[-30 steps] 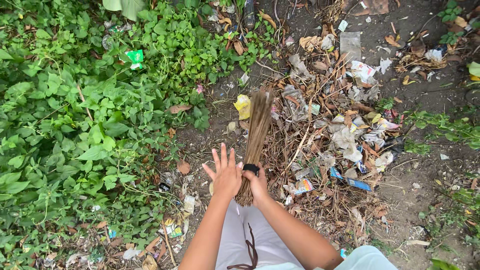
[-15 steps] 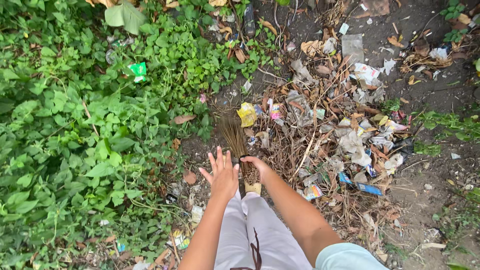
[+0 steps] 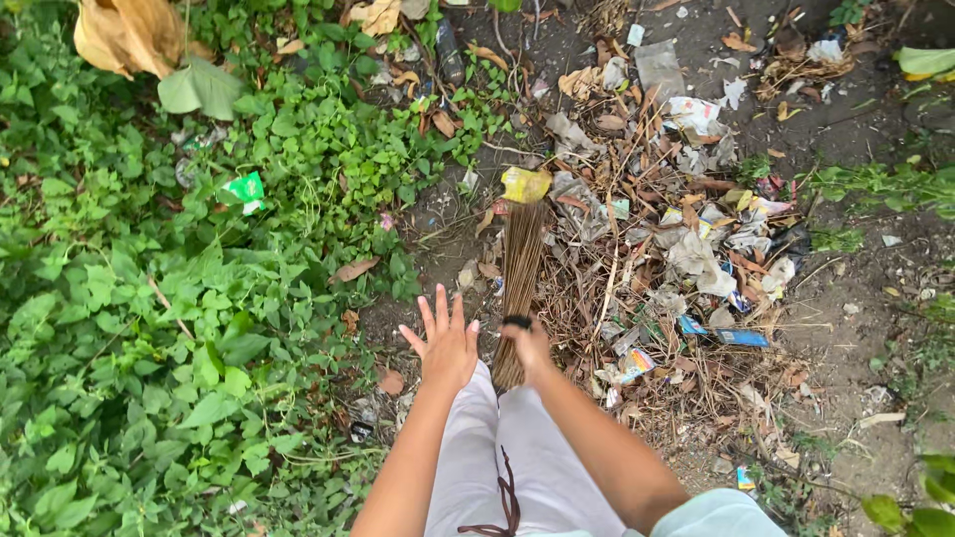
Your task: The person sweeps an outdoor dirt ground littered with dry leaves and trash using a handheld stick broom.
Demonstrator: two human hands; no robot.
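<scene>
Right hand [image 3: 528,346] gripped around the near end of a stick broom [image 3: 519,278], bristles reaching far to a yellow wrapper [image 3: 524,184]. Left hand [image 3: 447,343] open, fingers spread, just left of the broom. Litter pile [image 3: 686,249] to the right, green weeds [image 3: 149,318] left.

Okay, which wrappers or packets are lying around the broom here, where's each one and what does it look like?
Yellow wrapper: crumpled, at the broom tip.
Green and white packet: crumpled, among the weeds on the left.
Blue packet: flat strip, right edge of the litter pile.
White wrapper: crumpled, with red marks, top of the pile.
</scene>
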